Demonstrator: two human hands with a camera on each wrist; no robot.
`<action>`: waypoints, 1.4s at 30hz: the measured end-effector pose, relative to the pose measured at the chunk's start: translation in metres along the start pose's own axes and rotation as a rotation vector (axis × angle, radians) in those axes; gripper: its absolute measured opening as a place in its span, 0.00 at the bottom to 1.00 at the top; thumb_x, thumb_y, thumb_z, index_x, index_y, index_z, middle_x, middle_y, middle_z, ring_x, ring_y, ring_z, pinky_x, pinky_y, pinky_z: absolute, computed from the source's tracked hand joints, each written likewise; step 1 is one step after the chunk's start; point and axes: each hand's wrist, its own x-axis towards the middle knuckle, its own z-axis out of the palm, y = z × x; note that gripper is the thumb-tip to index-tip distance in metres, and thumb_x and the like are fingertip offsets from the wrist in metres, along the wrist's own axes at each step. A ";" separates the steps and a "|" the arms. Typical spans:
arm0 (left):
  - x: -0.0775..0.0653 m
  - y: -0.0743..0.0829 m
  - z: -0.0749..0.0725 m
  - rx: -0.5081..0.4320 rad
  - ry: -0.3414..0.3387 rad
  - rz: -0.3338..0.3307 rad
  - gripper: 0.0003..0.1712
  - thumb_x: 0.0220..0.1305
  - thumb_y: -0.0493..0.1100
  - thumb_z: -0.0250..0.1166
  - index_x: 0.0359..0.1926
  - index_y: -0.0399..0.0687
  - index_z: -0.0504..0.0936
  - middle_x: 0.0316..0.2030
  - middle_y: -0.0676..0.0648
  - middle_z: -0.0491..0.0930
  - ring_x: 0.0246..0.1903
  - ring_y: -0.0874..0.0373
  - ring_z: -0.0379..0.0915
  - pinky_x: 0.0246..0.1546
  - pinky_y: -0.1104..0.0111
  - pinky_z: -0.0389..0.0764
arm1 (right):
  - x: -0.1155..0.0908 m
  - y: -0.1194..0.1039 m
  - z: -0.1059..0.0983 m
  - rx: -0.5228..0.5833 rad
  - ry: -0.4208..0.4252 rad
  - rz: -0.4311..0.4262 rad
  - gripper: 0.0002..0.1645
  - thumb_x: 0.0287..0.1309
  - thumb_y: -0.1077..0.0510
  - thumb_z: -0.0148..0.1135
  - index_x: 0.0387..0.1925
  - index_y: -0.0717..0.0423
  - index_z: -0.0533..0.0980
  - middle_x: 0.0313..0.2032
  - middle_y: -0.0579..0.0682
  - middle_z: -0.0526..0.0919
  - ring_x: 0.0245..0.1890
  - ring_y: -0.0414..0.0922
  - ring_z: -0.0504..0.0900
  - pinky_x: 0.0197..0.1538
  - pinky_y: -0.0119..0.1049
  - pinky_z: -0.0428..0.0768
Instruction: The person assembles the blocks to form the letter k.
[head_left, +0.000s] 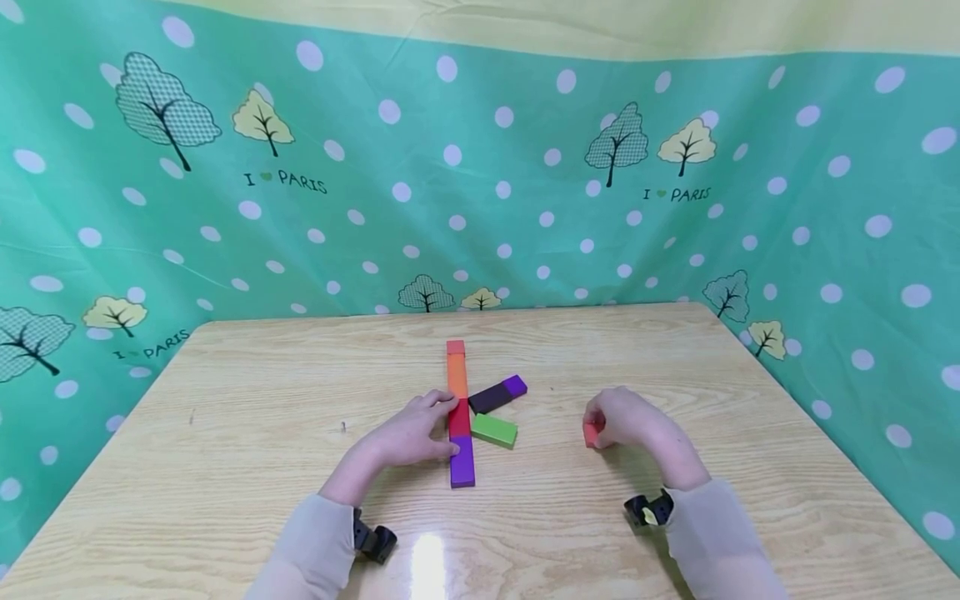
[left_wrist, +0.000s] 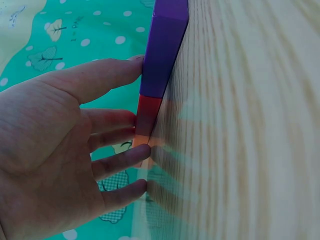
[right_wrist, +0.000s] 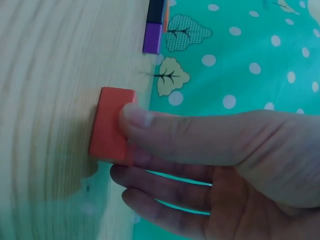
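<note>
A straight row of blocks lies in the middle of the table: a coral block (head_left: 455,347) at the far end, then an orange block (head_left: 457,377), a red block (head_left: 459,419) and a purple block (head_left: 462,468) nearest me. My left hand (head_left: 408,433) is at the row's left side, fingers extended, its thumb at the purple block and fingertips by the red one. Off to the right, my right hand (head_left: 628,415) pinches a coral-red block (right_wrist: 112,125) between thumb and fingers, low over the wood; the fingers behind it are partly hidden.
Right of the row lie a green block (head_left: 494,430) and a black block (head_left: 491,397) with a small purple block (head_left: 514,385) at its end. Behind the wooden table (head_left: 262,400) hangs a green dotted curtain (head_left: 480,167), which continues along the right side.
</note>
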 end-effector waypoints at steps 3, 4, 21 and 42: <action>-0.001 0.001 0.000 -0.004 -0.002 0.001 0.42 0.53 0.50 0.66 0.65 0.39 0.60 0.65 0.45 0.59 0.63 0.46 0.54 0.61 0.56 0.63 | 0.001 -0.003 0.002 0.013 0.000 0.000 0.10 0.41 0.67 0.68 0.19 0.53 0.75 0.20 0.45 0.72 0.23 0.42 0.69 0.28 0.32 0.68; -0.001 0.001 0.000 -0.007 -0.001 0.004 0.42 0.53 0.49 0.66 0.65 0.39 0.60 0.65 0.44 0.58 0.63 0.46 0.54 0.61 0.56 0.63 | 0.001 -0.003 0.002 0.013 0.000 0.003 0.09 0.41 0.67 0.69 0.20 0.53 0.75 0.21 0.45 0.73 0.24 0.42 0.69 0.28 0.32 0.68; -0.001 0.002 0.001 -0.007 -0.006 -0.004 0.42 0.53 0.50 0.65 0.66 0.40 0.60 0.65 0.46 0.58 0.64 0.46 0.53 0.61 0.56 0.63 | 0.006 -0.014 0.013 0.018 0.025 -0.058 0.07 0.43 0.63 0.69 0.26 0.54 0.78 0.23 0.44 0.73 0.26 0.41 0.68 0.31 0.33 0.68; 0.000 0.000 0.002 -0.013 0.011 0.011 0.42 0.52 0.49 0.66 0.65 0.40 0.61 0.64 0.46 0.59 0.63 0.47 0.54 0.60 0.56 0.64 | 0.010 -0.030 0.024 0.018 0.076 -0.138 0.14 0.44 0.60 0.69 0.37 0.57 0.80 0.29 0.44 0.77 0.29 0.40 0.70 0.34 0.35 0.70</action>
